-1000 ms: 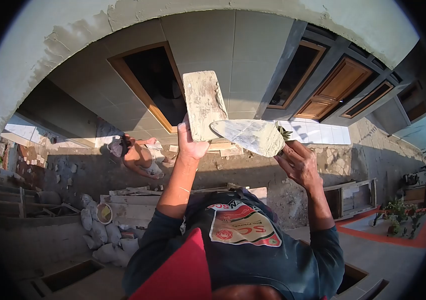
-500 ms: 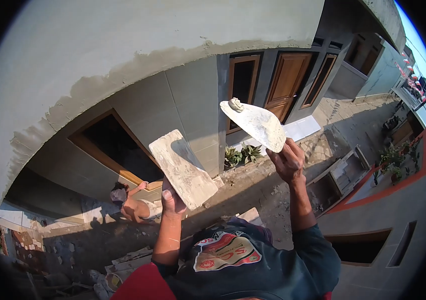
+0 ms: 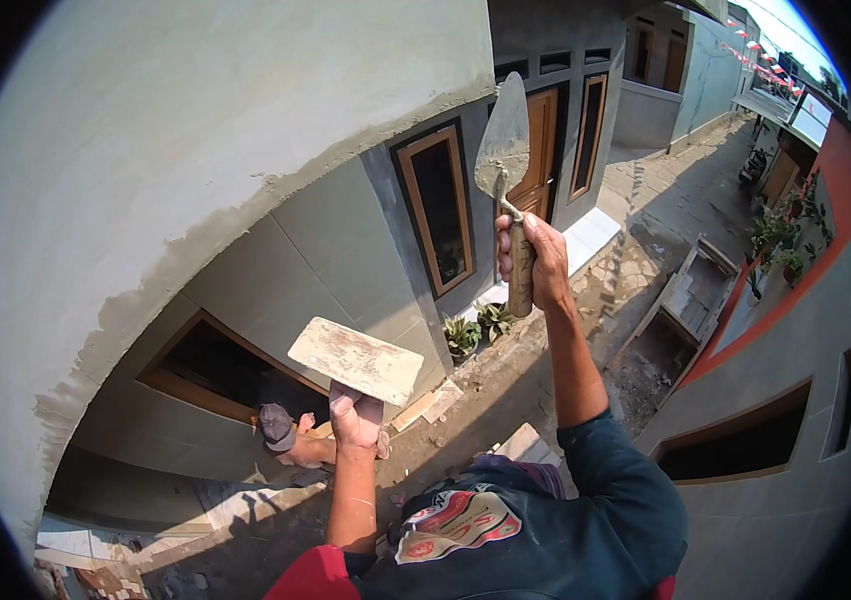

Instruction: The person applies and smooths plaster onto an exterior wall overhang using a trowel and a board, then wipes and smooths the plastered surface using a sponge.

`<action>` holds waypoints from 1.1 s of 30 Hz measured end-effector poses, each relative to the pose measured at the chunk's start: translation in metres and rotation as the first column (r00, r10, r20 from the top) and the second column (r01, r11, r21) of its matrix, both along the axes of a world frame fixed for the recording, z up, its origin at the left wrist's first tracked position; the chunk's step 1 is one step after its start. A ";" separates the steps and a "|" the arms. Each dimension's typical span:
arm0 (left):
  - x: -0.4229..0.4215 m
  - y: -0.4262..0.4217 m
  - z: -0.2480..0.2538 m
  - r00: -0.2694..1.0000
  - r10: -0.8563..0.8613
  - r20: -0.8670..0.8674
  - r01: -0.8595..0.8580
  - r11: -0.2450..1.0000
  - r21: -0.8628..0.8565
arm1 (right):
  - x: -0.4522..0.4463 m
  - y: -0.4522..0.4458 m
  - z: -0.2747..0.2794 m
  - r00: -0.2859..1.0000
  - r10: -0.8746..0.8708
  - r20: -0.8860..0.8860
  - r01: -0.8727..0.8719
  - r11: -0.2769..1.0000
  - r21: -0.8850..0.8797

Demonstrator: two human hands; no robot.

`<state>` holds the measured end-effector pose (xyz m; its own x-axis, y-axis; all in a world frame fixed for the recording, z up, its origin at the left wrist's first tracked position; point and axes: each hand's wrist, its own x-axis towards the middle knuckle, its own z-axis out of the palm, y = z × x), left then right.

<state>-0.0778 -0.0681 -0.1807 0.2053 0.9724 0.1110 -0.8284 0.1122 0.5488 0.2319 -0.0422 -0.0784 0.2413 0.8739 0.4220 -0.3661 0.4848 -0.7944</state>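
Note:
My left hand [image 3: 356, 418] is closed on a flat rectangular board [image 3: 358, 358] from below; its pale upper face is smeared with dry plaster. Higher and to the right, my right hand [image 3: 536, 258] grips the wooden handle of a trowel [image 3: 506, 140]. The trowel's pointed blade is upright, its tip close to the lower edge of a plastered concrete overhang [image 3: 276, 110]. Some mortar clings near the base of the blade. A rough, darker strip of plaster runs along the overhang's edge. Board and trowel are apart.
Below on the left, a person in a cap [image 3: 281, 428] bends near a window frame [image 3: 201, 365]. Potted plants [image 3: 463, 335] stand by the wall. A wooden frame [image 3: 691, 300] lies on the ground at right, beside an orange-edged wall [image 3: 846, 150]. Rubble lies along the alley.
The view has swung right. My right hand has turned the trowel from sideways to upright and raised it. The mortar lump on the blade's tip is no longer seen. The board is tilted differently.

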 end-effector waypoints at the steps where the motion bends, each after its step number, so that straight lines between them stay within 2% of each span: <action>1: -0.002 -0.001 -0.003 1.000 -0.001 -0.007 0.001 1.000 0.001 | -0.003 0.005 0.000 1.000 -0.001 -0.007 0.001 1.000 0.001; 3: -0.006 -0.002 -0.007 0.998 -0.036 0.057 0.034 0.999 0.030 | -0.007 0.013 0.001 0.996 0.061 -0.070 -0.061 0.998 0.006; 5: -0.009 -0.004 -0.009 0.998 -0.025 0.052 0.024 0.999 0.023 | -0.011 0.021 0.002 0.995 0.061 -0.082 -0.061 0.998 0.009; 8: -0.012 -0.008 -0.014 0.998 0.056 -0.021 -0.057 0.998 -0.038 | -0.024 0.027 0.001 0.995 0.096 0.039 -0.095 0.995 -0.015; 11: -0.020 -0.007 -0.025 0.999 0.010 0.035 -0.009 1.000 -0.012 | -0.036 0.012 0.003 0.956 0.233 0.180 -0.224 0.972 -0.066; 13: -0.023 -0.006 -0.030 0.999 0.017 0.026 -0.017 1.000 -0.001 | -0.033 0.008 0.001 0.956 0.256 0.145 -0.251 0.966 -0.056; 16: -0.032 -0.008 -0.040 0.999 0.030 0.024 -0.030 0.999 -0.020 | -0.019 0.010 0.000 0.962 0.222 -0.161 -0.219 0.975 0.041; 17: -0.034 -0.009 -0.043 0.999 0.035 0.033 -0.033 0.998 -0.048 | -0.013 0.015 0.000 0.958 0.227 -0.172 -0.223 0.974 0.046; 19: -0.036 -0.010 -0.044 0.999 0.025 0.043 -0.024 0.999 -0.040 | -0.015 0.021 0.001 0.976 0.213 -0.043 -0.213 0.977 0.020; 21: -0.036 -0.011 -0.041 0.997 0.071 0.007 -0.070 0.994 -0.083 | -0.033 0.020 -0.001 0.965 0.198 0.172 -0.197 0.980 -0.022; 23: -0.037 -0.012 -0.041 0.998 0.048 0.044 -0.045 0.996 -0.077 | -0.043 0.010 -0.001 0.953 0.214 0.213 -0.214 0.977 -0.025; 25: -0.039 -0.010 -0.044 0.994 0.008 0.110 -0.003 0.999 -0.045 | -0.039 0.010 -0.005 0.967 0.187 0.175 -0.188 0.982 -0.014; 27: -0.038 -0.014 -0.040 0.996 0.039 0.086 -0.036 0.998 -0.043 | -0.033 0.014 -0.008 0.996 0.002 0.088 -0.002 1.000 0.000; 29: -0.035 -0.021 -0.029 0.996 0.070 0.063 -0.067 0.997 -0.048 | -0.037 0.019 -0.003 0.998 0.019 0.065 -0.017 0.999 -0.036; 32: -0.026 -0.025 -0.010 0.995 0.068 0.070 -0.072 0.996 0.054 | -0.052 0.012 0.006 0.936 0.145 0.320 -0.141 0.989 -0.037; 33: -0.023 -0.024 -0.009 0.996 0.079 0.047 -0.082 0.994 0.068 | -0.051 0.007 0.005 0.926 0.190 0.325 -0.196 0.980 -0.014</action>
<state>-0.1007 -0.0919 -0.1896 0.1197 0.9752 0.1863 -0.8567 0.0066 0.5157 0.1813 -0.0347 -0.0732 -0.0835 0.8814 0.4649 -0.1792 0.4456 -0.8771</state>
